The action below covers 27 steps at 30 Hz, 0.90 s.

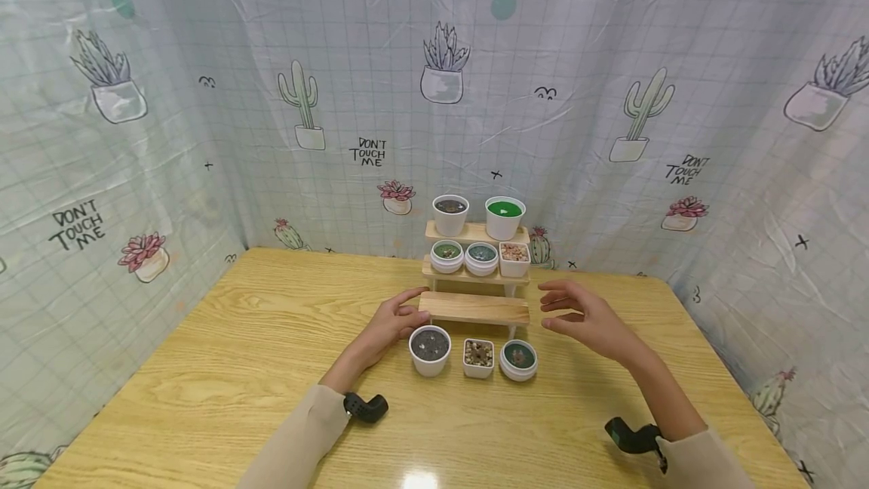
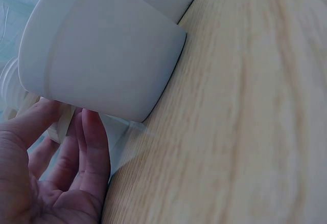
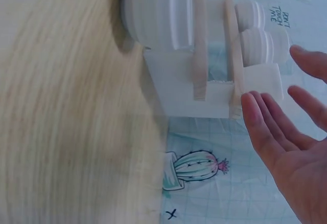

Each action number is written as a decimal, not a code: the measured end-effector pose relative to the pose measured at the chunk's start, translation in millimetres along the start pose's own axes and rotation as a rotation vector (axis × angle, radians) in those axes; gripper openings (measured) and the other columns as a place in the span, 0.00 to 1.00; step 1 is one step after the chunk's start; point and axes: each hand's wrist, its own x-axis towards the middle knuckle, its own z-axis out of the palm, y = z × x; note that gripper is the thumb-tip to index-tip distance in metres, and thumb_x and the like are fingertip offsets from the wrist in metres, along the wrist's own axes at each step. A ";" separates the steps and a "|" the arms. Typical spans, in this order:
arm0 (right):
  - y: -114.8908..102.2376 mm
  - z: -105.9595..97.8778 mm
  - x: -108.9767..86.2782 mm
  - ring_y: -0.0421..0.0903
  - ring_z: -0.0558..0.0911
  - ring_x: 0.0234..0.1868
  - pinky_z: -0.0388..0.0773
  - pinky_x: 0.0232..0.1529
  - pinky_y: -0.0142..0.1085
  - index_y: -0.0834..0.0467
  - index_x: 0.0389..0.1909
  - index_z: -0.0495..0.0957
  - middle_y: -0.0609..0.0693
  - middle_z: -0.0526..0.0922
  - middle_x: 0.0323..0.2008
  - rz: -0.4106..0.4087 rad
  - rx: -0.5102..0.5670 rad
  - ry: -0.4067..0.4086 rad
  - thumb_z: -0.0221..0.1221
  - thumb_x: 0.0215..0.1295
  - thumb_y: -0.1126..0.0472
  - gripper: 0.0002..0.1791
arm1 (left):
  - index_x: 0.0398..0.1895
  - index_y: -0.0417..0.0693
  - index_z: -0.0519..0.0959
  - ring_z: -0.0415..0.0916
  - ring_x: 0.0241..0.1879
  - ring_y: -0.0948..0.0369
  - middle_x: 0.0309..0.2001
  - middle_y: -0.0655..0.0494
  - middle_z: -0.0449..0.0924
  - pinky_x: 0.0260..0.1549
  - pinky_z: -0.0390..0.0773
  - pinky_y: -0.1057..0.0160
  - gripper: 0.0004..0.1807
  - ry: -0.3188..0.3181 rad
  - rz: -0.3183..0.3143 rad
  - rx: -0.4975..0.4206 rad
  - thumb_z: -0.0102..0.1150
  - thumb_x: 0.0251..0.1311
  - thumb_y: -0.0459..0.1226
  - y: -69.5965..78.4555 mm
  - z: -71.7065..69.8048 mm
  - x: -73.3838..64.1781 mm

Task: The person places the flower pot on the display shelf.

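A three-tier wooden display stand (image 1: 473,309) with pale clear side supports stands mid-table. My left hand (image 1: 387,325) grips the left end of its lowest board, thumb towards the front; in the left wrist view a white pot (image 2: 107,50) partly hides the contact. My right hand (image 1: 587,321) hovers just right of the stand, fingers loosely bent and holding nothing. The lowest board is bare. In front of it on the table are a round pot with dark soil (image 1: 431,345), a square pot with pebbles (image 1: 478,358) and a low round pot with a green top (image 1: 519,360).
On the middle board sit two low round pots (image 1: 447,256) and a square pot with pinkish stones (image 1: 514,258). The top board bears a dark-filled pot (image 1: 451,214) and a green-topped pot (image 1: 504,218). A cactus-print curtain (image 1: 366,96) encloses the wooden table (image 1: 271,323).
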 end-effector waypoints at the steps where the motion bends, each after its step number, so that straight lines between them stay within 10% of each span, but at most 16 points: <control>1: 0.4 1.1 -0.6 0.65 0.81 0.60 0.85 0.56 0.42 0.60 0.70 0.70 0.65 0.80 0.58 -0.006 0.005 -0.014 0.66 0.71 0.60 0.29 | 0.79 0.50 0.62 0.85 0.47 0.62 0.43 0.51 0.87 0.50 0.85 0.62 0.37 0.000 0.001 0.000 0.63 0.70 0.35 -0.1 -0.1 0.2; 27: 13.7 16.8 -5.9 0.68 0.77 0.62 0.83 0.56 0.38 0.64 0.70 0.69 0.68 0.77 0.62 -0.008 0.083 -0.273 0.64 0.71 0.62 0.29 | 0.80 0.50 0.61 0.85 0.47 0.62 0.47 0.45 0.86 0.49 0.85 0.63 0.37 0.008 -0.011 0.009 0.64 0.70 0.36 1.3 0.1 -1.8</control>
